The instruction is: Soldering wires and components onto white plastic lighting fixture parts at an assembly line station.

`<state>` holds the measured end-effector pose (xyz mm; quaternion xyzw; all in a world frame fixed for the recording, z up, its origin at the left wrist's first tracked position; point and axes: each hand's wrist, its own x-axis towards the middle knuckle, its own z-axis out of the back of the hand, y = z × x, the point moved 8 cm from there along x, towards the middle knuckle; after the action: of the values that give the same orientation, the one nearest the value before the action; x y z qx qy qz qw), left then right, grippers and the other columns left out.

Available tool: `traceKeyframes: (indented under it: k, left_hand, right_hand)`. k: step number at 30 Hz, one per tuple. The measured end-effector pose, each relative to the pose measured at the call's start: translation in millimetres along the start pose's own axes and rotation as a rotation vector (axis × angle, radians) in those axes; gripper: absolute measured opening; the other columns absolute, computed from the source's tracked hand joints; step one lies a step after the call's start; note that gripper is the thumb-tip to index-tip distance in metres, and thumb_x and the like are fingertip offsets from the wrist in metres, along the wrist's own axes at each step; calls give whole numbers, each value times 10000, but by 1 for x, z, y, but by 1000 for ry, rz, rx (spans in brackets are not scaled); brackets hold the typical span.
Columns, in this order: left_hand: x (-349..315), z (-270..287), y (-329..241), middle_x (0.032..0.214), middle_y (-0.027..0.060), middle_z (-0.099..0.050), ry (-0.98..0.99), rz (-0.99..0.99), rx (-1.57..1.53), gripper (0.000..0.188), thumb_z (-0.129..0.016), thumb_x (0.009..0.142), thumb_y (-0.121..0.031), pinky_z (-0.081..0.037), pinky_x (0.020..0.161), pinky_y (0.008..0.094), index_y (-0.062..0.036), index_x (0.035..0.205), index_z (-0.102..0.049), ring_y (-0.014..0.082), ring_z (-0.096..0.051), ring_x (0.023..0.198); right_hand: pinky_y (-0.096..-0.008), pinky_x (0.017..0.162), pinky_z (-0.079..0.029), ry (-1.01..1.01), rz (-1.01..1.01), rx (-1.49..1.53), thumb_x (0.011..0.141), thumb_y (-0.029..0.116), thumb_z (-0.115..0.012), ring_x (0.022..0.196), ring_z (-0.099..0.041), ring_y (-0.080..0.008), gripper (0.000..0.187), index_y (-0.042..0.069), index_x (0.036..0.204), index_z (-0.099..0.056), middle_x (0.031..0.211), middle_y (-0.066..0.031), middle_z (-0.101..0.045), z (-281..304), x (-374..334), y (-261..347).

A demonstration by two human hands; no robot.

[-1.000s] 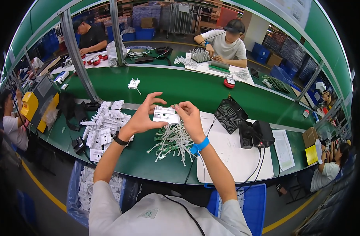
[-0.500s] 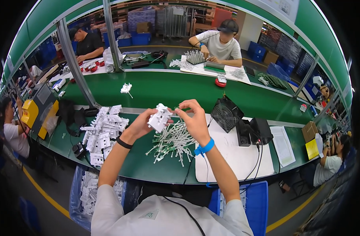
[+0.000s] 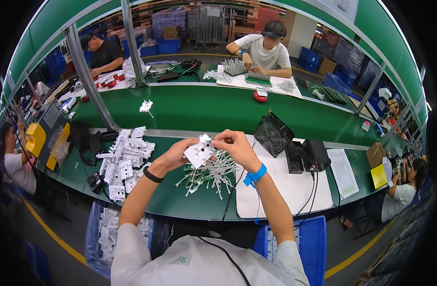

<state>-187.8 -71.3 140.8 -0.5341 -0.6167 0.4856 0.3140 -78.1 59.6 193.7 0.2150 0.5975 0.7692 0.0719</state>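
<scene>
My left hand (image 3: 174,155) grips a white plastic housing (image 3: 198,156) above the green bench, its slotted flat face turned up toward me. The fingers of my right hand (image 3: 238,147) are pinched together at the housing's upper right edge. Whatever small piece they hold is hidden by the fingertips. Below both hands lies a loose heap of white cables (image 3: 213,177), some with green ends. To the left of my left forearm is a pile of similar white housings (image 3: 125,162).
A black fan (image 3: 272,136) and a black box (image 3: 316,155) with cords stand right, beside white paper (image 3: 275,198). Beyond runs a green belt (image 3: 199,107) carrying a white part (image 3: 146,107) and a red-white piece (image 3: 260,96). Blue bins (image 3: 316,250) flank me. Co-workers sit opposite.
My right hand has come in against the housing's edge from slightly apart. My left hand has shifted a little right and tilted the housing flatter. The whole view has moved slightly.
</scene>
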Motion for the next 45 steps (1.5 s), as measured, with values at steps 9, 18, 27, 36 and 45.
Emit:
traceKeyframes:
  k: [9,18,27,36,45]
  left_hand:
    - [3,-11,1,1016,36,-715,54,13,234,384,-437,1103,-301,-523,762,293,3,1216,-642,107,-652,861]
    - [23,-44,8,872,-3,-673,147,-127,645,374,-684,983,-367,-472,669,262,0,1055,-681,81,-595,770]
    - [97,-61,12,777,56,-678,-176,-470,646,318,-733,936,-278,-462,609,319,34,976,-689,85,-576,704]
    - [166,-57,45,884,175,-718,-390,-562,692,280,-697,923,-213,-514,704,393,34,1046,-652,258,-691,784]
    - [211,-54,97,1006,160,-732,-267,-308,535,335,-767,860,-142,-545,727,350,55,1101,-643,208,-696,875]
  right_hand:
    - [-265,766,-505,93,-70,12,862,140,-832,811,-622,-94,202,3,929,-700,882,-27,-694,-2,-7,-10]
    - [-333,677,-530,128,35,-495,805,172,-847,702,-669,-199,264,-8,886,-671,759,-98,-699,6,-17,-24]
    - [-387,654,-549,-251,-48,-528,889,209,-740,726,-733,-281,222,9,984,-743,753,-133,-734,76,-27,-48]
    - [-450,691,-543,-480,22,-581,897,90,-664,752,-701,-373,164,-20,987,-745,798,-209,-709,90,-54,-63]
    - [-398,682,-523,-449,-46,-524,939,104,-649,742,-674,-271,208,-31,1081,-718,821,-154,-703,85,-86,-119]
